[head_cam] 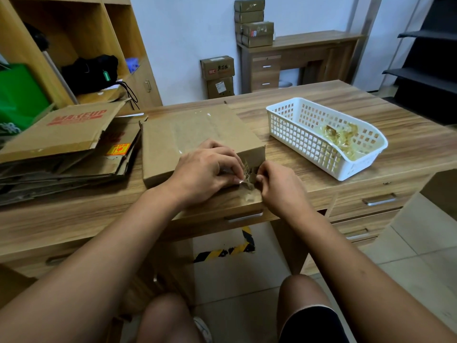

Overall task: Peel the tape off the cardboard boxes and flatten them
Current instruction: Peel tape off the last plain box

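Wood-grain tabletop (321, 115), office room, pale wall and stacked parcels behind.

Item 1. Closed brown cardboard box (188, 134), lying flat at the middle of the tabletop, near edge toward the person. Not yet flattened.

Item 2. Clear packing tape (247, 180), a torn, crinkled end lifted at the box's near right corner. A glossy band also runs along the top face, from the near side toward the far edge. Whether both are one strip cannot be told.

Item 3. Left hand (205, 174), resting on the box's near right part, fingers (236, 179) curled and pinched on the tape end.

Item 4. Right hand (279, 186), just beside the same corner, off the box, fingers (259, 179) closed on the tape end from the right. The two hands almost meet there.

Item 5. White plastic lattice basket (291, 134), to the right of the box and apart from it, holding crumpled yellowish tape scraps (341, 139).

Item 6. Pile of flattened brown cardboard sheets (66, 144), left of the box, its edge just beside it.

Assessment: peeling is under way at the corner. The loose end lies between both hands, the right one better placed to draw it off to its side. The left is better placed to hold the box down. The basket is nearer the right hand for dropping the strip. Torn fibres at the corner suggest the tape may shred rather than lift cleanly.
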### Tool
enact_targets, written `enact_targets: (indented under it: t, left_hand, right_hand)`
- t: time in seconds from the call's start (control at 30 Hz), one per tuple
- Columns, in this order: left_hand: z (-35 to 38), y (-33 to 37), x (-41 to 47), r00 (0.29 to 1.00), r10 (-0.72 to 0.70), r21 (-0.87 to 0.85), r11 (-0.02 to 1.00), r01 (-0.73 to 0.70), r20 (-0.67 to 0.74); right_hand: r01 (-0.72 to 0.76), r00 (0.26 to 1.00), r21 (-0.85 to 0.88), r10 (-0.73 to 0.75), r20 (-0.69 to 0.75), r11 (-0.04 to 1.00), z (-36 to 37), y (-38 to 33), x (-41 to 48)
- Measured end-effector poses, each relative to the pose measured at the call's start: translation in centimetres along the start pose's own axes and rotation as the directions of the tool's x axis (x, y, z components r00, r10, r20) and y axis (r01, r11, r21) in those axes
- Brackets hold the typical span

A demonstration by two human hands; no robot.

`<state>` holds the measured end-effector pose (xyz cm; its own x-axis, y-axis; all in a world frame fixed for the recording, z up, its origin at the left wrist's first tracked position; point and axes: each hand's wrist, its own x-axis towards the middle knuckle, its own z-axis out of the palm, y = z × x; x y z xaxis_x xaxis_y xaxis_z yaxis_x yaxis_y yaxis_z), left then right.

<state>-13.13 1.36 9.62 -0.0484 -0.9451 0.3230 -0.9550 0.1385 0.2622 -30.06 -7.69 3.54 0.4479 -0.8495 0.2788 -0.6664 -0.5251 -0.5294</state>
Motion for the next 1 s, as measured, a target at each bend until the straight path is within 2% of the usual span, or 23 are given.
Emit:
enact_targets:
  t: [0.13,0.27,0.37,0.47,0.57,0.63,0.7,0.8,0.87,0.9,1.0]
  left_hand:
    - [-0.3,0.2,0.2,0.999,-0.002,-0.015,1.000,0.002,0.038]
    - [-1.4,0.0,0.1,0.997,-0.001,-0.237,0.971,0.020,0.080]
    - [-1.5,0.0,0.1,0.996,0.014,-0.227,0.974,0.007,0.091]
    - [-1.6,-0.2,0.4,0.996,0.002,-0.294,0.956,0.024,0.090]
    - [-2.0,-0.5,0.3,0.992,-0.017,-0.350,0.935,0.060,0.122]
    - [-2.0,-0.5,0.2,0.992,-0.019,-0.367,0.928,0.063,0.121]
    - [-1.9,-0.4,0.1,0.995,-0.005,-0.372,0.927,0.041,0.097]
    - [-1.7,-0.4,0.0,0.997,0.010,-0.357,0.934,0.017,0.073]
    - [-1.6,-0.4,0.1,0.998,0.011,-0.351,0.936,0.013,0.064]
    - [-1.5,-0.4,0.2,0.998,0.014,-0.345,0.938,0.008,0.061]
    - [-1.5,-0.1,0.3,0.998,0.002,-0.324,0.946,0.019,0.064]
  right_hand:
    - [-0.030,0.999,0.010,0.030,-0.012,1.000,0.3,-0.1,0.0]
    - [-0.125,0.992,-0.008,0.125,-0.013,0.992,-0.2,0.5,0.9]
    - [-0.145,0.989,-0.030,0.146,0.020,0.989,-0.6,0.3,1.6]
    - [-0.146,0.988,0.035,0.144,0.048,0.989,-0.5,0.5,1.4]
    - [-0.154,0.988,0.175,0.153,0.015,0.973,-0.8,0.8,1.0]
    - [-0.114,0.988,0.265,0.137,-0.069,0.958,-1.3,0.2,0.3]
    - [0.000,0.989,0.342,0.051,-0.142,0.940,-1.8,-0.9,-1.0]
    - [0.107,0.993,0.467,-0.114,-0.013,0.878,-1.5,-2.2,-2.6]
    - [0.060,0.990,0.550,-0.121,0.075,0.833,-0.9,-2.5,-2.9]
    - [0.051,0.992,0.565,-0.109,0.069,0.824,-0.5,-2.5,-2.9]
    - [0.086,0.996,0.548,-0.060,-0.065,0.832,0.5,-2.8,-2.8]
